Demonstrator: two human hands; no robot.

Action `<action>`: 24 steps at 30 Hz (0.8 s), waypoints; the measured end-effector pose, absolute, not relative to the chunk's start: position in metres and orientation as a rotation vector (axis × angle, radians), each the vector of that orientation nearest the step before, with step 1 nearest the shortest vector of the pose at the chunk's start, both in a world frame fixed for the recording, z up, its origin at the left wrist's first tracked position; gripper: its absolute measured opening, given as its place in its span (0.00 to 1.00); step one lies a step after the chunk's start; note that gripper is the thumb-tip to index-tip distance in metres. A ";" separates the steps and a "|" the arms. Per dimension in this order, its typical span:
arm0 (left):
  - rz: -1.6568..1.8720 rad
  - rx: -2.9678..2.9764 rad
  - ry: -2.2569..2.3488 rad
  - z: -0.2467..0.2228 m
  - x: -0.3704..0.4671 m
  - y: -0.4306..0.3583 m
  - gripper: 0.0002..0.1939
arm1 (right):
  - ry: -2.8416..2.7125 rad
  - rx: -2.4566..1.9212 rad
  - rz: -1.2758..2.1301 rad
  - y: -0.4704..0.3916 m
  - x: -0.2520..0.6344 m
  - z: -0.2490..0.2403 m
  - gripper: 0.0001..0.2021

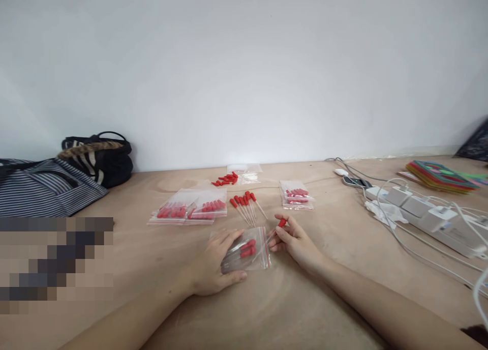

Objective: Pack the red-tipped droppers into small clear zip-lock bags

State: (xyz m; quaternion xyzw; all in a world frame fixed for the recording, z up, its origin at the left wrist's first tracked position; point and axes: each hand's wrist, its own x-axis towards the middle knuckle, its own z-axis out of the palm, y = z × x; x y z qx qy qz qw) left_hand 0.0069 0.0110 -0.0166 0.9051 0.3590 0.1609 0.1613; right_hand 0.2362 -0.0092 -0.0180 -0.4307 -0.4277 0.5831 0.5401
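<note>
A clear zip bag (256, 262) with a red line along its mouth lies flat at the front of the table, a few red-bulbed droppers (247, 250) inside. My left hand (215, 261) lies over the bag's left side, thumb and fingers spread apart, pressing it down. Between the fingertips of my right hand (292, 240) is a dropper (282, 222) with a red rubber bulb. Its stem points down-left at the bag's mouth on the right. Just beyond the bag, several loose droppers (247, 201) fan out, bulbs facing away from me.
Filled zip bags (183, 195) lie at left, and others (297, 193) at right. Loose red bulbs (224, 179) and a bag of clear tubes (247, 176) are near the wall. Power strips with chargers and cables (438, 220) occupy the right; bags (57, 187) sit far left.
</note>
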 end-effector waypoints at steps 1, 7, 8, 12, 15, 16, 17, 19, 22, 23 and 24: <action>0.466 2.584 1.019 -0.016 0.007 0.011 0.38 | -1.034 -1.007 1.417 -0.009 0.238 -0.018 0.28; 0.413 2.580 0.994 -0.010 0.005 0.010 0.40 | -1.437 -1.081 1.361 -0.004 0.258 -0.018 0.18; 0.396 2.591 0.982 -0.009 0.004 0.010 0.39 | -1.495 -1.086 1.337 -0.004 0.260 -0.017 0.18; 0.373 2.604 0.956 -0.005 0.004 0.009 0.36 | -1.645 -1.102 1.315 -0.008 0.260 -0.014 0.15; 0.382 2.584 0.967 -0.005 0.004 0.009 0.36 | -1.737 -1.054 1.376 -0.011 0.254 -0.014 0.12; 0.389 2.578 0.970 -0.005 0.004 0.010 0.36 | -1.754 -1.038 1.393 -0.011 0.252 -0.014 0.12; 0.398 2.574 0.970 -0.006 0.004 0.010 0.36 | -1.770 -1.031 1.398 -0.011 0.250 -0.015 0.12; 0.416 2.576 0.961 -0.007 0.004 0.011 0.36 | -1.795 -1.047 1.382 -0.009 0.245 -0.017 0.11; 0.444 2.592 0.947 -0.010 0.005 0.012 0.36 | -1.778 -1.057 1.361 -0.007 0.238 -0.019 0.10; 0.453 2.595 0.943 -0.010 0.005 0.012 0.36 | -1.761 -1.054 1.357 -0.007 0.236 -0.019 0.09; 0.463 2.598 0.939 -0.010 0.005 0.012 0.36 | -1.747 -1.057 1.342 -0.007 0.234 -0.019 0.08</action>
